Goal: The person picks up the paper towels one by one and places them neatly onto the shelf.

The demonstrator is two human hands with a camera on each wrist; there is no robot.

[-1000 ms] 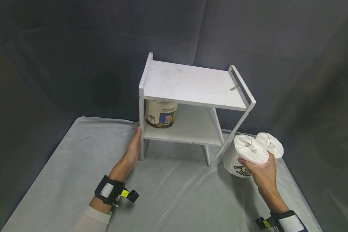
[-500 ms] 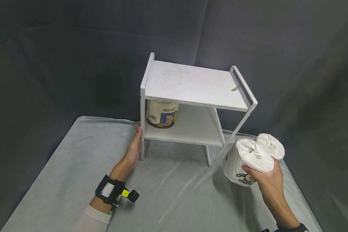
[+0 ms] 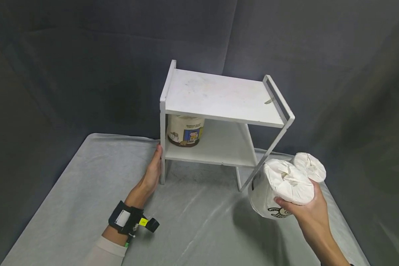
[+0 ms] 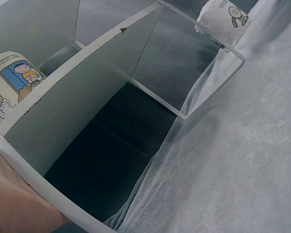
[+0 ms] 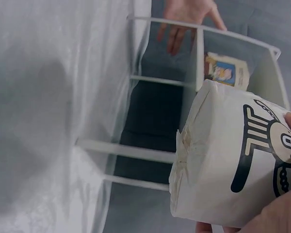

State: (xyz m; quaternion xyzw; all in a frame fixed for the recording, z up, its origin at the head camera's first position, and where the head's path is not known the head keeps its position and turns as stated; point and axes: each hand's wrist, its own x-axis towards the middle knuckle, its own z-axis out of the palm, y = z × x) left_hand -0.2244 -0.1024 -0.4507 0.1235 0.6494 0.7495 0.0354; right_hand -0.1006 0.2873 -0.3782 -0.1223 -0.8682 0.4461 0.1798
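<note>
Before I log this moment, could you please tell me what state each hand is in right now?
Left hand: open, against the side of the white two-tier shelf.
Right hand: closed, holding a white wrapped paper roll.

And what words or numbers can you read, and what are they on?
"BAMBOO": cream roll on the shelf; the next word is blurred.
"TOILET PAPER": same roll, just beneath.
White roll: tiny print, too small to read.
Yellow wrist tag: too blurred.

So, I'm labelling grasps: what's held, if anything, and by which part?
The right hand grips a white-wrapped cylindrical roll by its side, near the upper end; the left hand touches a white two-tier shelf.
</note>
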